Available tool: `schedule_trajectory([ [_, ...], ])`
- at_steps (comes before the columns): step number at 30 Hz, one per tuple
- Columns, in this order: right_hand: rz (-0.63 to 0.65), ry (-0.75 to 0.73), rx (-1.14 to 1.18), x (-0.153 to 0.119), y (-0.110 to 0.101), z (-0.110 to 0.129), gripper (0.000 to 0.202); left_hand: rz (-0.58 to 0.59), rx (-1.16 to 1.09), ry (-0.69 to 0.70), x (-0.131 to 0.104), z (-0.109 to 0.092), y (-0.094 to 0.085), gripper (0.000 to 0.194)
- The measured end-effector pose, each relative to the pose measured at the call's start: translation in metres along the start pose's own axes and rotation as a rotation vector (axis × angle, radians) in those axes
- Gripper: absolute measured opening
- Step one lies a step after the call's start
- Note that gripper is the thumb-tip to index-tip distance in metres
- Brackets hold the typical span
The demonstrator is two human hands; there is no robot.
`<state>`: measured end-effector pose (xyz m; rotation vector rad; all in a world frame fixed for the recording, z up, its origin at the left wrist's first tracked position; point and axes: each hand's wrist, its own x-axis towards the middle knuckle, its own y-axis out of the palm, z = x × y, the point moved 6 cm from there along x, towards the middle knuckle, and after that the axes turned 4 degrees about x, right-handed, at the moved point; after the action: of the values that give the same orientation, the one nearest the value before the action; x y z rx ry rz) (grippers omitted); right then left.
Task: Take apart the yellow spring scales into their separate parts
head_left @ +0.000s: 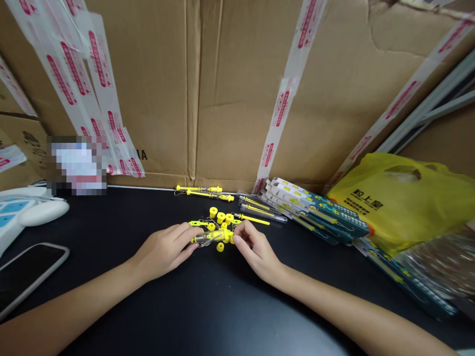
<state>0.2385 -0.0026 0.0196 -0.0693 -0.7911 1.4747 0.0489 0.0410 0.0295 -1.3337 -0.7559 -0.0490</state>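
Over the black table, my left hand [166, 249] is closed around the left end of a slim yellow device [219, 236] with a metal-and-clear middle section. My right hand [256, 247] pinches at the device's right end, where a small yellow part shows by the fingertips. Just behind and below it lie several loose yellow caps [213, 212], a thin spring-like wire and other small yellow pieces. A yellow rod [254, 219] with a metal tip points right, beyond my right hand. Further back, two similar yellow devices [210, 196] lie near the cardboard. My fingers hide part of the held device.
Dark green and white flat boxes [315, 205] are stacked at the right, beside a yellow plastic bag [401, 193] and clear wrapping [441, 262]. A phone [27, 272] and a white power strip [11, 212] lie left. Large taped cardboard [230, 99] stands along the back.
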Motion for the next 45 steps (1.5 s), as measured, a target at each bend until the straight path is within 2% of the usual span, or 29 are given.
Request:
schedule_trajectory([
  [2,0.017,0.126,0.146,-0.003,0.007,0.000,0.028,-0.020,0.025,-0.013,-0.001,-0.001,-0.001,0.026],
  [4,0.067,0.211,0.257,-0.004,0.017,0.000,0.031,-0.023,0.036,-0.028,-0.002,-0.001,-0.001,0.026],
  [9,0.163,0.245,0.425,-0.002,0.038,0.002,0.034,0.009,0.025,-0.040,-0.002,-0.004,0.004,0.026],
  [12,0.128,0.229,0.359,-0.001,0.039,0.003,0.035,0.025,0.034,-0.053,-0.001,-0.005,0.005,0.026],
  [16,0.094,0.052,0.111,-0.004,0.033,0.015,0.026,0.031,0.077,-0.045,-0.002,-0.008,0.004,0.033],
  [19,0.124,-0.119,-0.075,-0.010,0.033,0.028,0.021,0.007,0.114,0.008,-0.003,-0.013,0.003,0.039],
  [22,0.180,-0.189,-0.118,-0.014,0.038,0.035,0.014,-0.017,0.147,0.047,-0.005,-0.016,0.002,0.039],
  [26,0.222,-0.151,-0.017,-0.012,0.043,0.034,0.012,-0.005,0.113,0.031,-0.004,-0.016,0.004,0.035],
  [33,0.172,-0.072,0.065,0.003,0.041,0.014,0.009,0.081,-0.026,-0.069,0.003,-0.011,0.010,0.027],
  [40,0.151,-0.060,0.090,0.013,0.042,0.012,0.010,0.085,0.048,-0.132,0.009,-0.010,0.014,0.024],
  [45,0.116,0.086,0.198,0.004,0.041,0.006,0.018,0.095,0.147,-0.130,0.013,-0.019,0.018,0.027],
])
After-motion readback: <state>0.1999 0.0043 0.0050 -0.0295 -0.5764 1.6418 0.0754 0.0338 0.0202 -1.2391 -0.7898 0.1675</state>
